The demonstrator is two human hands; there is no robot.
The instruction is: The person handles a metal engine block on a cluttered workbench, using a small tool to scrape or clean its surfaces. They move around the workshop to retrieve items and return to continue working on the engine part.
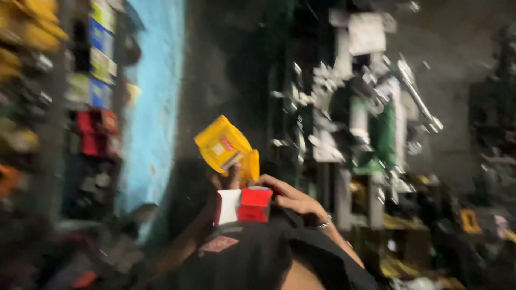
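Right hand (293, 197): fingers wrapped around the red and white box (243, 205), low in the middle.
Left hand (232, 174): mostly hidden; grip unclear, touching the yellow jug (223, 146) just above the box.
Left wall: blurry shelves (91, 80).

Colours only, frame is blurred: yellow container (223, 146) with a white-and-red label patch. Just below the container, box (243, 205) half white, half red. Left of the container, wall strip (153, 102) light blue. Further left, shelf stock (97, 64) in yellow, blue, pale green, red blocks. Right of the container, machinery (376, 123) grey-white with green parts.
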